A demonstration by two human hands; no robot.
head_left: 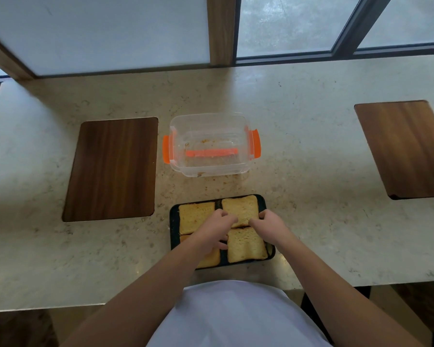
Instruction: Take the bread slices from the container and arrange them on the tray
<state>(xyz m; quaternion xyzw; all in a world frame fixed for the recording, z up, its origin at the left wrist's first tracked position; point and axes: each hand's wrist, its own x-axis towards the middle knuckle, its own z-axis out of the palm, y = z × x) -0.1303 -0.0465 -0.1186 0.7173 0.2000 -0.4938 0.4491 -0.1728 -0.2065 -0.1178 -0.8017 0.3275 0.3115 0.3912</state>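
A black tray [174, 231] lies near the counter's front edge with toasted bread slices laid two by two. The far-left slice [194, 216] and near-right slice [246, 246] lie flat and uncovered. My left forearm hides most of the near-left slice [212, 259]. My left hand [217, 225] pinches the near-left corner of the far-right slice [243, 209]. My right hand [269, 222] grips that slice's right edge. Behind the tray stands the clear plastic container [211, 169] with orange latches; only crumbs and an orange strip show inside.
Dark wooden panels sit in the marble counter, one at the left [113, 169] and one at the far right [406, 149]. Crumbs [211, 184] lie between container and tray. Windows and a wooden post rise behind the counter.
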